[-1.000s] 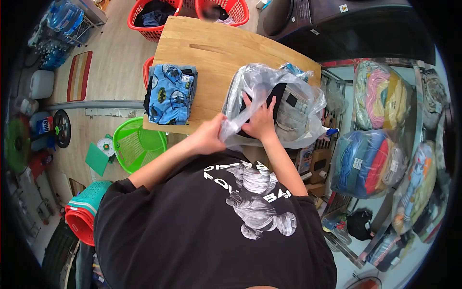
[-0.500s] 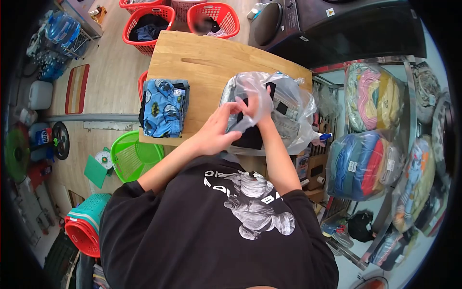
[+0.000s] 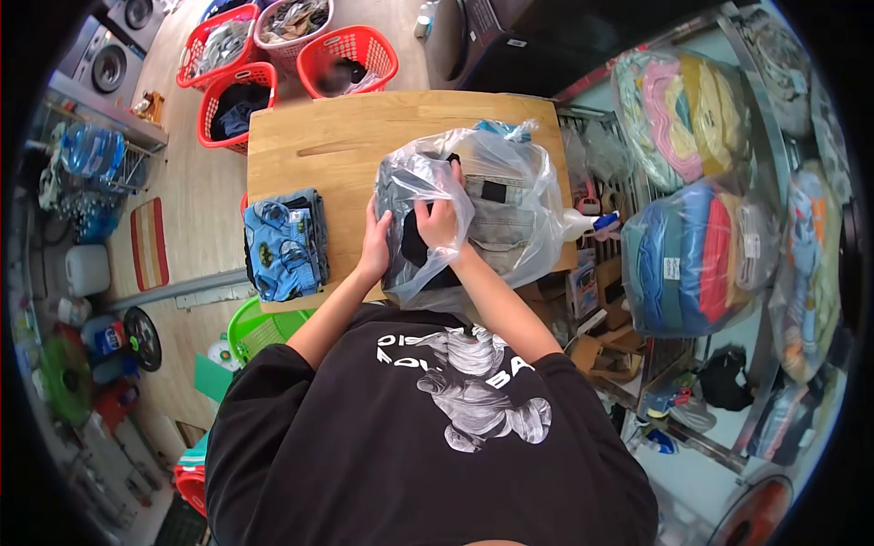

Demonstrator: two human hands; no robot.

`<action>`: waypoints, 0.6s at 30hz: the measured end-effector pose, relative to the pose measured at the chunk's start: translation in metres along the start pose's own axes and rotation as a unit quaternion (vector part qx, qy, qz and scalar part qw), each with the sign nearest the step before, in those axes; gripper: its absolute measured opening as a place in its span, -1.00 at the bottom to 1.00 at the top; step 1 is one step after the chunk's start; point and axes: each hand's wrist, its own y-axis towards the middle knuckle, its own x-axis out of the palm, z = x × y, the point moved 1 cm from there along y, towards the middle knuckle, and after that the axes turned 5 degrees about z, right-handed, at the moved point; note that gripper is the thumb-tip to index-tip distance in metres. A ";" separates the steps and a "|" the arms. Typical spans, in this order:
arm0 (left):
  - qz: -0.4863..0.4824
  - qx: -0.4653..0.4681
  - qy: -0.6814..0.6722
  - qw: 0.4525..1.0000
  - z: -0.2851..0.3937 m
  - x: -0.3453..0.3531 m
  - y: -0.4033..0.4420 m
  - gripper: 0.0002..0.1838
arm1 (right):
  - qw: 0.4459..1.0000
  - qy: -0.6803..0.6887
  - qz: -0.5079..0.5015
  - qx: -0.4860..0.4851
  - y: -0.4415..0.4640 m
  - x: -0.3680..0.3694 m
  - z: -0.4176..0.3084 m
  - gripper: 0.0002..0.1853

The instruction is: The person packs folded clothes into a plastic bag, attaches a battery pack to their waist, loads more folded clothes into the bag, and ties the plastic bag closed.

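A clear plastic bag (image 3: 537,205) lies on the wooden table with folded clothes inside, among them grey trousers (image 3: 501,223) with a dark patch. My right hand (image 3: 441,221) reaches inside the bag, under the film, and grips a black garment (image 3: 415,240); the film partly hides its fingers. Against the outer left side of the bag rests my left hand (image 3: 374,241), its fingers stretched out and thumb apart. To the left, near the table's edge, sits a folded stack of clothes topped by a blue patterned garment (image 3: 278,247).
Red baskets (image 3: 349,55) of laundry stand beyond the wooden table (image 3: 337,136). A green basket (image 3: 259,329) is below its left edge. A spray bottle (image 3: 587,224) stands at the right edge, beside racks with bagged bedding (image 3: 687,259). A dark machine (image 3: 546,45) is behind.
My left hand has moved from above the bag opening down to its left side, with fingers straightened. My right hand stays inside with the black garment, now deeper under the film. The view has shifted.
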 end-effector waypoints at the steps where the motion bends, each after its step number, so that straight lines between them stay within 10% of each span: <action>1: -0.001 -0.009 -0.003 1.000 0.001 0.001 -0.002 -0.23 | 1.000 0.007 -0.005 -0.001 0.000 -0.002 0.000 -0.24; 6: -0.010 -0.013 0.003 1.000 0.015 0.005 -0.002 -0.23 | 0.996 0.024 -0.005 0.081 0.001 -0.019 -0.013 -0.27; 11: 0.128 -0.045 0.036 0.990 0.012 -0.020 -0.015 -0.45 | 0.915 0.142 0.000 0.377 -0.011 -0.083 -0.018 -0.41; 18: 0.049 -0.066 0.284 0.955 0.021 -0.024 -0.072 -0.57 | 0.932 0.006 -0.199 0.304 -0.073 -0.102 -0.003 -0.40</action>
